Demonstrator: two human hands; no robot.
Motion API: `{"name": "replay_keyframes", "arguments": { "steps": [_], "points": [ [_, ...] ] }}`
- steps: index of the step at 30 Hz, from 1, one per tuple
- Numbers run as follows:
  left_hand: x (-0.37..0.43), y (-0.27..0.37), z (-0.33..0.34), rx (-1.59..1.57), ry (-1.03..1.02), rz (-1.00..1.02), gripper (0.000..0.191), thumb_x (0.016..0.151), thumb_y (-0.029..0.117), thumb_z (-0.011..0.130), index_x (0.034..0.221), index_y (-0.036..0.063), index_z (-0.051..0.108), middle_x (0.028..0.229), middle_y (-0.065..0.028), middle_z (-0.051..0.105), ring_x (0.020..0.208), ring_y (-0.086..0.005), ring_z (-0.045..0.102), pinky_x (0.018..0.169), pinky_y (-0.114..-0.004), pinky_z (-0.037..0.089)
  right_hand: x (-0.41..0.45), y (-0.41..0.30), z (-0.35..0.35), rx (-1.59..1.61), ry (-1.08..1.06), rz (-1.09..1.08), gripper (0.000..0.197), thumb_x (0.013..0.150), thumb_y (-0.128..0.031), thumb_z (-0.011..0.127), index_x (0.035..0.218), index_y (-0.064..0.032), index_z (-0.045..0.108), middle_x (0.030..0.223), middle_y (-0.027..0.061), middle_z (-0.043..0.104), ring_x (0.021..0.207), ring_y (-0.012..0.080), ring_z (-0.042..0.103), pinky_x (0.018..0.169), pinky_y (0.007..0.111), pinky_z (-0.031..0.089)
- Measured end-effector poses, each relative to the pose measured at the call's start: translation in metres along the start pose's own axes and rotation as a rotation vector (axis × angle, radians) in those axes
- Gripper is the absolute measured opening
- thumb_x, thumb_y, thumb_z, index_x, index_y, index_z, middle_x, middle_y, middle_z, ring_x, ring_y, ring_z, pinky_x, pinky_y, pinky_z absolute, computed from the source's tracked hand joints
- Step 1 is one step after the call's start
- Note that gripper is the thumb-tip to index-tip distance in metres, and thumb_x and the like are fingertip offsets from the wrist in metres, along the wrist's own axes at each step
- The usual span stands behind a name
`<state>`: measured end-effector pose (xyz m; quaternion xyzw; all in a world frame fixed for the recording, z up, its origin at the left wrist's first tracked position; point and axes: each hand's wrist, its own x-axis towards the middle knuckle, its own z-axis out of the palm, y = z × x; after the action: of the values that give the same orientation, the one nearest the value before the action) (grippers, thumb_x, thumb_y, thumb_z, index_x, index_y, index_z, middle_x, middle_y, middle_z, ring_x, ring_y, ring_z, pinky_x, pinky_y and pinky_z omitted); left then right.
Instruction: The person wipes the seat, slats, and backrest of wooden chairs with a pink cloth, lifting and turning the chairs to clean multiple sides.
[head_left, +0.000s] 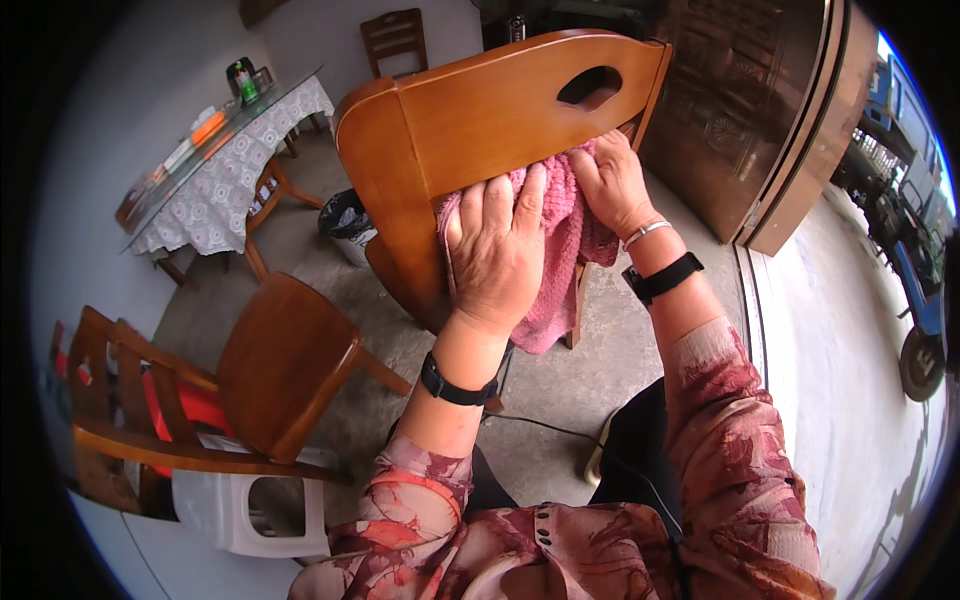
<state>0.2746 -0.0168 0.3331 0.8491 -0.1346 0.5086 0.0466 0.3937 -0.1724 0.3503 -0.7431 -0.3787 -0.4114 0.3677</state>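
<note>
A wooden chair (495, 112) stands before me, its orange-brown top rail pierced by an oval hand hole. Just below that rail, a pink textured cloth (559, 247) is bunched over the chair's back and hangs down in folds. My left hand (496, 244) lies over the cloth's left part, fingers pointing up and pressing it against the backrest. On the cloth's upper right, my right hand (615, 180) grips it close under the rail, with its fingertips partly hidden. The lower backrest is mostly covered by the cloth and my hands.
Another wooden chair (289, 367) is at left, near a white plastic stool (277, 517). A table with a lace cloth (217, 210) stands farther back, with a waste bin (349, 225) nearby. A dark cable (547, 426) crosses the floor. A carved door (731, 112) stands at right.
</note>
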Motion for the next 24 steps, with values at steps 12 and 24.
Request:
{"name": "replay_keyframes", "arguments": {
  "steps": [12, 24],
  "points": [
    [0.0, -0.052, -0.002, 0.054, 0.097, -0.025, 0.034, 0.08, 0.01, 0.057, 0.113, 0.0151, 0.06, 0.115, -0.0065, 0.058, 0.108, -0.0287, 0.052, 0.093, -0.045, 0.034, 0.011, -0.04, 0.03, -0.293, -0.126, 0.087, 0.026, 0.083, -0.024, 0.055, 0.071, -0.0042, 0.068, 0.07, 0.0145, 0.065, 0.079, 0.0319, 0.062, 0.08, 0.042, 0.042],
    [-0.014, -0.058, -0.032, -0.041, 0.245, 0.0, 0.033, 0.068, 0.003, 0.064, 0.101, 0.007, 0.063, 0.093, -0.0088, 0.06, 0.091, -0.0319, 0.056, 0.089, -0.042, 0.039, -0.02, -0.098, 0.01, -0.142, 0.025, 0.005, 0.022, 0.081, -0.023, 0.069, 0.094, -0.0046, 0.065, 0.095, 0.0125, 0.063, 0.094, 0.0323, 0.056, 0.087, 0.043, 0.039]
  ]
}}
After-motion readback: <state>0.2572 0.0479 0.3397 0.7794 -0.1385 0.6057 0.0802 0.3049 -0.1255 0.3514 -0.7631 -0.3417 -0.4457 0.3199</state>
